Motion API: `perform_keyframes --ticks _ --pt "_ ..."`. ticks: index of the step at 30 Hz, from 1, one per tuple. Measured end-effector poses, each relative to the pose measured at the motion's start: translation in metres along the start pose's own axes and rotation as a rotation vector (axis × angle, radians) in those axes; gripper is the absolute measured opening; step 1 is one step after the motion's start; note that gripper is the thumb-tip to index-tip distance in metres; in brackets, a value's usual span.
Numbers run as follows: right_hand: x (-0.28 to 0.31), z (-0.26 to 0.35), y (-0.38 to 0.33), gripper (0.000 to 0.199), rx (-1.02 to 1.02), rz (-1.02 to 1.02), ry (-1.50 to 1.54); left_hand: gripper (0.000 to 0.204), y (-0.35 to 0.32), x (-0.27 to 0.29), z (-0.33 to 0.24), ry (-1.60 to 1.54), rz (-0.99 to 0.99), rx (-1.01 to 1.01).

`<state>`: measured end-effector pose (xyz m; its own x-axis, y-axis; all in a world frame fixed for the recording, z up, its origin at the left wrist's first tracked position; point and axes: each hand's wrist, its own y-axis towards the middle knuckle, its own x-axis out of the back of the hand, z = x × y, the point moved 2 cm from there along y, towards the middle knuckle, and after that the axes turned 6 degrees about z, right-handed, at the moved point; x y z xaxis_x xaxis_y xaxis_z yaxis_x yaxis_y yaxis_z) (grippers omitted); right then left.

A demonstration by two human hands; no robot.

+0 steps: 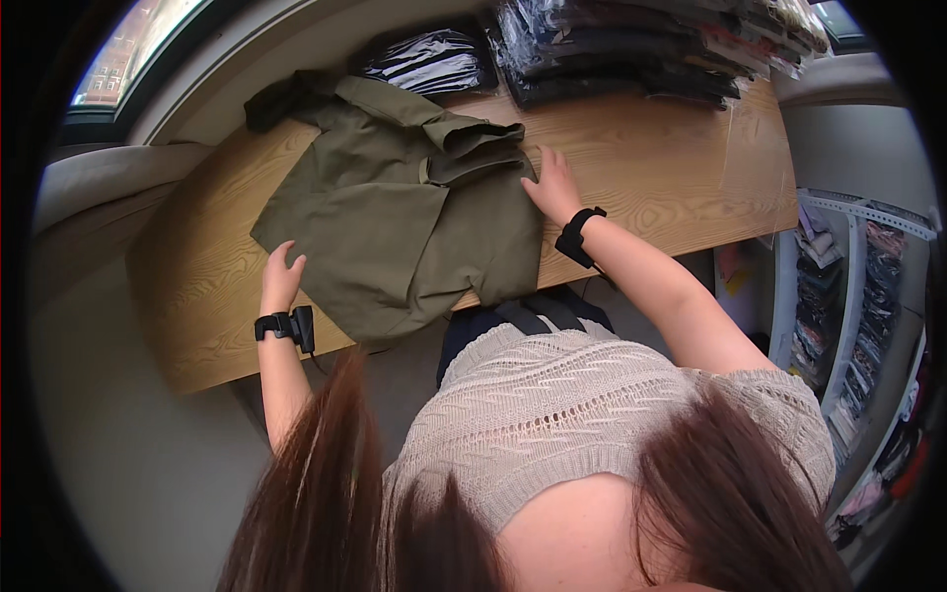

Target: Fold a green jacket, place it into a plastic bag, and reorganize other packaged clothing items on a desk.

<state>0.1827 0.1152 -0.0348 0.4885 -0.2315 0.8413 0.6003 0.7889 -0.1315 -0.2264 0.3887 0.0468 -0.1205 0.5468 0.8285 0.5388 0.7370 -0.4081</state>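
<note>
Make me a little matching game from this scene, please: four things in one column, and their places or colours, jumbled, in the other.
Column one:
1. Garment
2. Stack of wrapped packages
3. Right hand
4. Metal shelving

Column two:
A. At the far right of the picture, past the table
B. Olive green
C. On the far side of the wooden tabletop
D. By the right edge of the spread cloth, fingers apart from the thumb

Right pairs: 1-B, 2-C, 3-D, 4-A.

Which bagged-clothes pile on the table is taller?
The right pile, many layers high; the left pile, just beyond the green garment, is clearly lower.
</note>
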Motion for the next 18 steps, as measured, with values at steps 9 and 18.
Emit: perform_keyframes --ticks 9,18 --pt "-0.017 0.090 0.059 0.048 0.361 0.172 -0.095 0.022 -0.107 -0.145 0.061 -0.386 -0.037 0.235" --pt "-0.040 0.091 0.075 0.039 0.307 0.150 -0.402 0.043 -0.149 -0.209 0.061 -0.410 -0.144 0.615"
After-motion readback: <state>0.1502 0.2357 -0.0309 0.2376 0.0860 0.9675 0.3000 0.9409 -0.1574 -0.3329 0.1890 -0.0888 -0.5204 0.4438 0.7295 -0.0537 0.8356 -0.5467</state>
